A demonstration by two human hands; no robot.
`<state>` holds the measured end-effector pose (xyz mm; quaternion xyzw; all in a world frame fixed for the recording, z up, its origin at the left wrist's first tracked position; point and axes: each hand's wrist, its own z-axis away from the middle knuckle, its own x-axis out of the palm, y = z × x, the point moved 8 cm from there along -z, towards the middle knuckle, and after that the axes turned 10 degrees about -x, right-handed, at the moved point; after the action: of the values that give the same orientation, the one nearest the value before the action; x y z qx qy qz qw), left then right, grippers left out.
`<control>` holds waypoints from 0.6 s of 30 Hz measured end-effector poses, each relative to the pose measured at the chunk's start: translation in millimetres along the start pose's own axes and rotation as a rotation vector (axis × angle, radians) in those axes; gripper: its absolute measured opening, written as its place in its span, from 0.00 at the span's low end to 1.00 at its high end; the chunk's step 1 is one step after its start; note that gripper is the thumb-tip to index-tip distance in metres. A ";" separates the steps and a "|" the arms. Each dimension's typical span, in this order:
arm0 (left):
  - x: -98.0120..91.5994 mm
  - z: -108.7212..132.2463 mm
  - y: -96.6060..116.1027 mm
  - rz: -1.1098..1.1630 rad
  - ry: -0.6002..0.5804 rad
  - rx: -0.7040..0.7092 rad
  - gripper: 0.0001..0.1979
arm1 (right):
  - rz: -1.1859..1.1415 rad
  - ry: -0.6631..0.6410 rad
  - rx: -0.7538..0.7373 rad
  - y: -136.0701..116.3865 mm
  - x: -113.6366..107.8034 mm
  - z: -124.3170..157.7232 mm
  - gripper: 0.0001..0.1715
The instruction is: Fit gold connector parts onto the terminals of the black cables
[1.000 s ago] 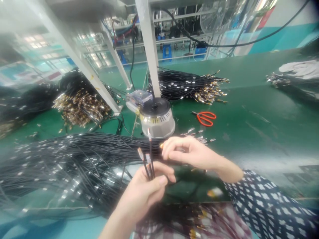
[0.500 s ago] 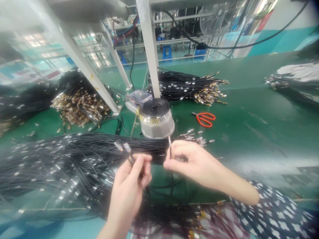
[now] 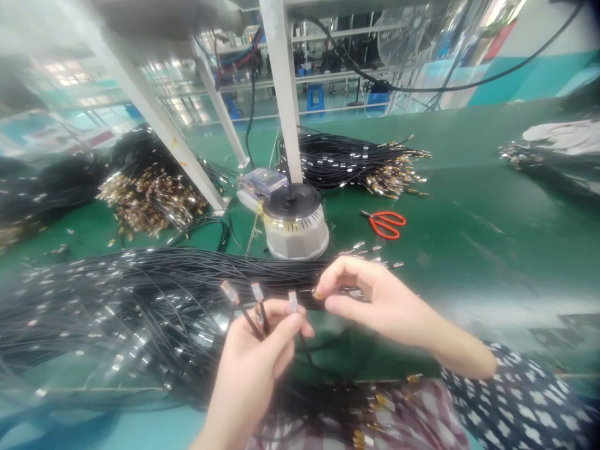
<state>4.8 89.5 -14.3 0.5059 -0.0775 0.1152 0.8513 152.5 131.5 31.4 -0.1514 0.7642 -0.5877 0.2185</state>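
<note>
My left hand (image 3: 262, 356) is closed around three black cables. Their flat silvery plugs (image 3: 293, 302) stick up past the fingers, two above the knuckles and one at the thumb. Just to its right, my right hand (image 3: 365, 294) hovers over the cable bundle with curled fingers, a small gap between thumb and index finger. A tiny yellowish spot shows at the index fingertip; I cannot tell what it is. Beneath both hands, a long bundle of black cables (image 3: 197, 269) runs across the green table, its silvery ends pointing right.
Behind the bundle stands a round grey device with a black top (image 3: 297, 231). Red-handled scissors (image 3: 387, 224) lie to its right. More cable bundles (image 3: 347, 159) rest further back, with another heap (image 3: 150, 194) at left. White posts (image 3: 284, 94) rise from the table. Cables also lie across my lap.
The plug that was in my right hand is now between my left thumb and fingers. My left hand has moved slightly right, and the right fingers have parted from the cable.
</note>
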 end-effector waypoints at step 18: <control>1.7 1.2 -2.1 -0.036 -0.027 0.025 0.07 | -0.096 -0.008 -0.083 -3.1 8.6 -10.2 0.17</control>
<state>7.0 87.7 -15.1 0.5195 -0.0786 0.0940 0.8456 139.9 134.9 35.3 -0.1992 0.7788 -0.5648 0.1866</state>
